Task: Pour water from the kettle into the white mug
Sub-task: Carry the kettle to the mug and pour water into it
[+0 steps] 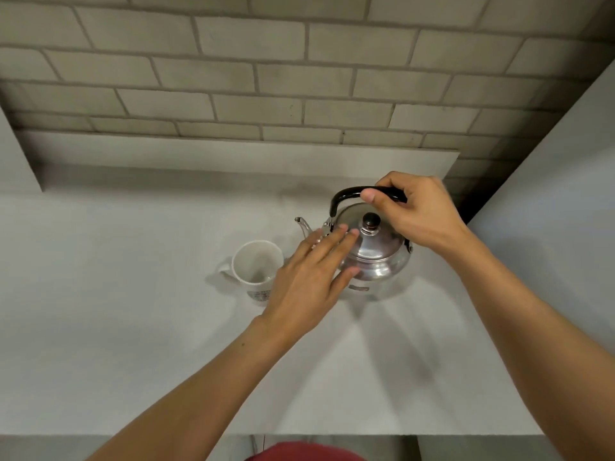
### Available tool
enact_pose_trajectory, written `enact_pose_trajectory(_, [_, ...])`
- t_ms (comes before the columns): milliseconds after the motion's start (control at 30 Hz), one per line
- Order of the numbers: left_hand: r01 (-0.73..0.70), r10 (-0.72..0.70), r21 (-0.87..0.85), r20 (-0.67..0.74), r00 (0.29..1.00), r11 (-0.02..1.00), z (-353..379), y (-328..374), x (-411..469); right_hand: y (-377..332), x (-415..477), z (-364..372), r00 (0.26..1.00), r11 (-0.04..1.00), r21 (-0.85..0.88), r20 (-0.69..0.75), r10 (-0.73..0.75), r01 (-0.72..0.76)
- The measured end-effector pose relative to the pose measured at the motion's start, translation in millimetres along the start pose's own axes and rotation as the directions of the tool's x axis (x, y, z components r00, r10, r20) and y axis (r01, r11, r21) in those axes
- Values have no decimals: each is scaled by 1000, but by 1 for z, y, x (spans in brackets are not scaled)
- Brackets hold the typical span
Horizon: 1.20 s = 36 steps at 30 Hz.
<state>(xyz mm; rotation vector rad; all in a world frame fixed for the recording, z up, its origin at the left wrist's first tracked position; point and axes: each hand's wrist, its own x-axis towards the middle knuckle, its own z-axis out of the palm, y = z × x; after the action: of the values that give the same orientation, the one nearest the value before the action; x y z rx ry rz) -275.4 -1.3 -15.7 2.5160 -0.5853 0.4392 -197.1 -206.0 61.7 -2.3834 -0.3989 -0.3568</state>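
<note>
Your right hand (416, 211) is wrapped around the black arched handle (346, 196) of the one shiny steel kettle (376, 257), which sits on the pale grey counter (133, 294). Your left hand (306, 277) lies flat, fingers spread, against its lid. One white ceramic mug (254, 269) stands upright just left; its grey print is unreadable.

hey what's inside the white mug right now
The white mug stands upright and open on the counter. Its visible inner wall and bottom look bare, perhaps with a faint sheen at the bottom. The left hand covers its right edge, so that part stays unseen.
</note>
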Motion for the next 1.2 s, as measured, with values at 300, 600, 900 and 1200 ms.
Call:
enact_pose_trajectory(300, [59, -50, -111, 87, 995, 992, 13, 8, -18, -13, -23, 5, 998, 998, -43, 39, -41, 43])
enact_pose_trajectory(600, [76, -88, -147, -76, 993, 986, -12, 19, -30, -61, -13, -9, 979, 983, -71, 126, -158, 168])
enact_pose_trajectory(900, [123, -153, -308, -76, 985, 944, -19, 17, -36, -100, 2, -7, 914, 925, -168, 286, -286, 342])
enact_pose_trajectory(1200, [194, -250, -495, -49, 967, 847, -8, 19, -41, -120, 8, -1, 877, 882, -241, 375, -301, 406])
